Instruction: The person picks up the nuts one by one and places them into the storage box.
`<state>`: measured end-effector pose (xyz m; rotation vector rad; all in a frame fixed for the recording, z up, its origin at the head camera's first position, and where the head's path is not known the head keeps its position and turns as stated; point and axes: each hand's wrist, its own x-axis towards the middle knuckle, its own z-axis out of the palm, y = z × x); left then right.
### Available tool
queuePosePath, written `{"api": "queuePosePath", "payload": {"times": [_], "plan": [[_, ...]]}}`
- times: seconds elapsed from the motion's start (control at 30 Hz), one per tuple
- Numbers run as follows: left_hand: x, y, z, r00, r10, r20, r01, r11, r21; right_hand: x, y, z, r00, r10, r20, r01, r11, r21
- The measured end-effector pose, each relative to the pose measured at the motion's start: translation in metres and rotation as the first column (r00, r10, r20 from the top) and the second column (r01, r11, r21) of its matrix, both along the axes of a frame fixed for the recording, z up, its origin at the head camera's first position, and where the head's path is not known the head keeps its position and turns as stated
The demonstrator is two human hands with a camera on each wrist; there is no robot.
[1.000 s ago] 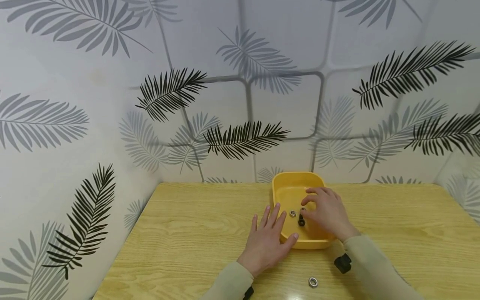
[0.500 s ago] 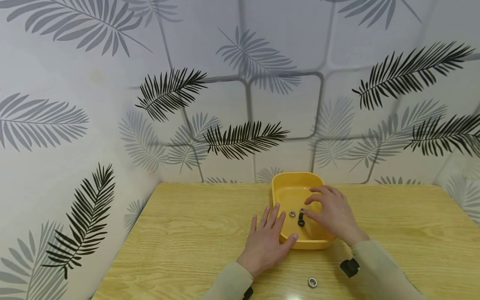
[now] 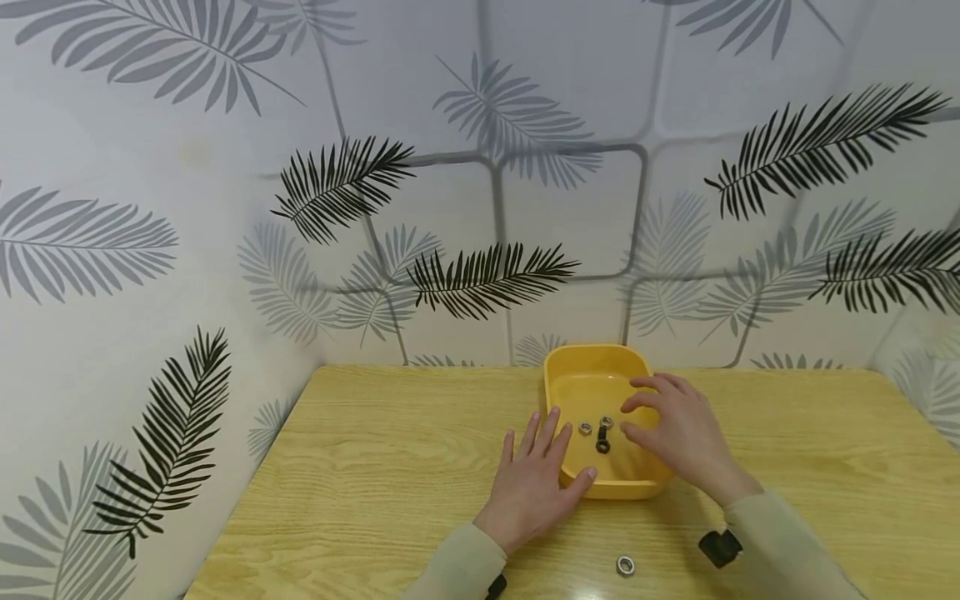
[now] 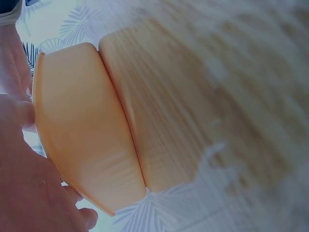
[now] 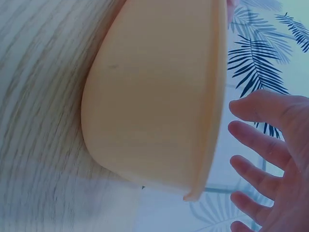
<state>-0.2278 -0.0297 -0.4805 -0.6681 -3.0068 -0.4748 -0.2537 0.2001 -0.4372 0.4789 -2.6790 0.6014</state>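
A yellow plastic bin (image 3: 600, 357) stands on the wooden table. Inside lie two silver nuts, one on the left (image 3: 585, 428) and one on the right (image 3: 607, 422), plus a dark ring-shaped piece (image 3: 603, 447) with a short black part touching it. My left hand (image 3: 528, 492) rests on the bin's near left rim with its fingers spread. Over the bin's right side hovers my right hand (image 3: 678, 429), fingers parted and loosely bent, nothing between them. In the right wrist view those fingers (image 5: 258, 140) stay apart from the bin's rim.
Another silver nut (image 3: 626, 566) lies on the table (image 3: 390, 467) in front of the bin. A wall (image 3: 570, 208) with a leaf pattern rises behind the table's back edge. Black wrist straps (image 3: 720, 548) show at the sleeves.
My right hand has drawn to the right, away from the small parts, so the right-hand nut in the bin is more fully visible. The left hand and the bin stay put.
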Motion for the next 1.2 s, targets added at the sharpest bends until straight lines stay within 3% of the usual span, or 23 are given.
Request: {"api": "queuePosePath", "payload": {"times": [0.5,1.2], "plan": [[-0.001,0.000,0.001,1.000,-0.001,0.000,0.001,1.000,0.018,0.035,0.005,0.017,0.996,0.065,-0.068,-0.070,0.995,-0.076],[0.001,0.000,0.002,1.000,0.003,-0.003,-0.003,1.000,0.020,0.088,0.012,0.022,0.980,0.128,-0.154,-0.133,0.991,-0.024]]}}
